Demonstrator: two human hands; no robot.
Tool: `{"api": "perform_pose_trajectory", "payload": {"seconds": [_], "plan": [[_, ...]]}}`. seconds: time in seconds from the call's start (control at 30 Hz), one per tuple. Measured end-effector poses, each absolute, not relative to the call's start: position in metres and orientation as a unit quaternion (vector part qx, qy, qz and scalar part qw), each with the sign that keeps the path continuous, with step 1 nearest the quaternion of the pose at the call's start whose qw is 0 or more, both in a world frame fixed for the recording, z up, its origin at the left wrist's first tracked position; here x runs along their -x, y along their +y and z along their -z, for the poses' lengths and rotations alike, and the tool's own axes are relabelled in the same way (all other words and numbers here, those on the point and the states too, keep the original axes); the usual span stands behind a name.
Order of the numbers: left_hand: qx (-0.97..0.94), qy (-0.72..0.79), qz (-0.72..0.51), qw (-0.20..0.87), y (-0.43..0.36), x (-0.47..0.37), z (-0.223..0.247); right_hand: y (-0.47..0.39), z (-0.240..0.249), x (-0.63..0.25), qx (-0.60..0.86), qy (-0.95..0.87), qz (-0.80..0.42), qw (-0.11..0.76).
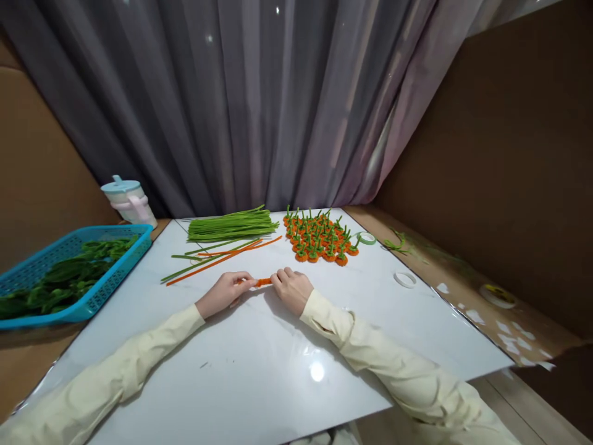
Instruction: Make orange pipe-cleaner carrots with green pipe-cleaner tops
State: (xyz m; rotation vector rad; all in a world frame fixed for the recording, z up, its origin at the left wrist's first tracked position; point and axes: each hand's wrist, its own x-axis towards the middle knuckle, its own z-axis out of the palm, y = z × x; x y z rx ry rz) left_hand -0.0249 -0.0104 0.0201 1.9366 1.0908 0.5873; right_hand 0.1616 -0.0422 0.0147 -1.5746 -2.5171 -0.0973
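Note:
Over the middle of the white tabletop, my left hand [230, 288] pinches one end of a short orange pipe cleaner [264, 282]. The other end sits in the closed fingers of my right hand [291, 287]; its fingertips are partly hidden. Just beyond my left hand lie a few loose orange pipe cleaners [204, 270] and green pipe cleaners [178, 270]. A thick bundle of green pipe cleaners [227, 228] rests behind them. Beyond my right hand stand several small orange pipe-cleaner pieces with green stems [319, 238], grouped closely together.
At the left is a blue plastic basket [99, 293] of green leaves [65, 278], with a lidded cup [130, 201] behind it. Rolls of green tape [367, 238] and white tape [404, 280] lie at the right. White scraps [476, 317] dot the brown surface. Grey curtains [241, 105] hang behind.

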Motion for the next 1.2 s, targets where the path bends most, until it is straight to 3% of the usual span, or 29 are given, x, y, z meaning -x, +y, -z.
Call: {"api": "perform_pose_trajectory", "payload": {"seconds": [0.13,0.33,0.57,0.73,0.87,0.93,1.2], "plan": [[-0.664,0.407,-0.233,0.582,-0.003,0.032,-0.025,-0.038,-0.023,-0.171,0.458,-0.883,0.039,0.093],[-0.630,0.378,-0.224,0.640,0.000,0.036,-0.030,-0.035,-0.014,-0.173,0.455,-0.776,-0.294,0.323],[-0.690,0.380,-0.198,0.583,-0.001,0.037,-0.038,-0.029,-0.003,-0.171,0.422,-0.661,-0.513,0.350],[-0.825,0.350,-0.148,0.419,-0.004,0.040,-0.048,-0.026,-0.003,-0.175,0.396,-0.568,-0.633,0.345],[-0.924,0.256,-0.168,0.230,-0.008,0.040,-0.051,-0.027,-0.002,-0.177,0.387,-0.514,-0.685,0.343],[-0.938,0.233,-0.178,0.186,-0.009,0.040,-0.051,-0.028,-0.003,-0.177,0.382,-0.500,-0.695,0.347],[-0.855,0.362,-0.164,0.333,-0.013,0.037,-0.056,-0.026,-0.009,-0.177,0.384,-0.526,-0.687,0.323]]}}
